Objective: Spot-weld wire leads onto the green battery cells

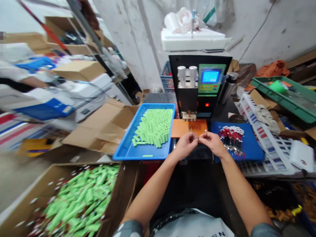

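Note:
My left hand and my right hand meet fingertip to fingertip at the front edge of an orange plate. Both are pinched closed. A tiny white piece shows at my right fingertips; what else the fingers hold is too small to name. Just behind stands a black machine with a lit blue screen. Left of my hands, a blue tray holds many light green cylinders. On a blue mat at the right lie small red and black wired parts with white ends.
An open carton of green pieces with wires sits at the lower left. A white crate, a white box and a green tray are at the right. Another person's arm shows at the far left.

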`<state>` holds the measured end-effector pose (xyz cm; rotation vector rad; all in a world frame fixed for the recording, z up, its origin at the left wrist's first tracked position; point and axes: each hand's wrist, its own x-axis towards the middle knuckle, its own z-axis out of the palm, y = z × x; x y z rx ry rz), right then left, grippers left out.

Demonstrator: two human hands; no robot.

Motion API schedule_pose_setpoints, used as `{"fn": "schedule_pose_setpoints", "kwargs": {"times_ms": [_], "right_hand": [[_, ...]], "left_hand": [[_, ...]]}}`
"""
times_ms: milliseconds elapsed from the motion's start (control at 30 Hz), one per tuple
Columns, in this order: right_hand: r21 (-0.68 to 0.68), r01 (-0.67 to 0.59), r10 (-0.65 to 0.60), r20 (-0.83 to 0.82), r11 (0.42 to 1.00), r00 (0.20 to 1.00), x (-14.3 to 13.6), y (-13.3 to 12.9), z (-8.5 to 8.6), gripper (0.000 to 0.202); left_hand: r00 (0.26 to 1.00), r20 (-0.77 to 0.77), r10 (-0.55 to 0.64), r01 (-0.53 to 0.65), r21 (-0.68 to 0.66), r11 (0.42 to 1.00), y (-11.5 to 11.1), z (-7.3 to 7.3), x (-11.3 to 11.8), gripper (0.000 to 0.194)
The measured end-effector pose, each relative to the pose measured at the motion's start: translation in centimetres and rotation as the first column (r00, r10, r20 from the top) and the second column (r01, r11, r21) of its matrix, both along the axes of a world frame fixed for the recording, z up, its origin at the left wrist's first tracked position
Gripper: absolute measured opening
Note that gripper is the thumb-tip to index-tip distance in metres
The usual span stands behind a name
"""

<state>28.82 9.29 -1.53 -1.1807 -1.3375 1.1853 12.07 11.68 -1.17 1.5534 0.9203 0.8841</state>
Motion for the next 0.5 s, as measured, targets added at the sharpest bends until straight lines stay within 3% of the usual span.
{"fn": "schedule_pose_setpoints", "kwargs": {"times_ms": [167,233,300,333,400,500], "right_hand": [[-0.02,0.066,-0.065,0.046,0.998,0.997,-0.3,-0.1,-0.8,0.034],[-0.032,0.131,-0.131,-0.007,0.991,0.991,0.1,0.1,-1.2,0.037],[-0.04,0.222,-0.224,-0.078,0.974,0.971,0.5,0.3,-1.6,0.037],[-0.044,0.277,-0.281,-0.121,0.96,0.952,0.8,0.3,-1.8,0.036],[-0.058,0.39,-0.393,-0.215,0.919,0.894,1.3,0.5,-2.1,0.034],[-0.08,0.49,-0.488,-0.32,0.868,0.812,1.6,0.9,-2.4,0.033]], "left_hand": [[0.998,-0.023,0.055,-0.054,0.06,0.997,-1.2,-0.2,-2.4,0.017],[0.982,-0.057,0.179,-0.173,0.105,0.979,-1.0,-0.1,-5.5,0.023],[0.922,-0.178,0.344,-0.311,0.191,0.931,-0.2,-0.1,-10.1,0.024],[0.856,-0.292,0.427,-0.367,0.239,0.899,0.4,-0.2,-12.6,0.023],[0.597,-0.576,0.559,-0.437,0.351,0.828,1.7,-0.4,-17.5,0.019],[0.187,-0.858,0.479,-0.437,0.364,0.823,3.5,-1.2,-22.3,0.024]]}}
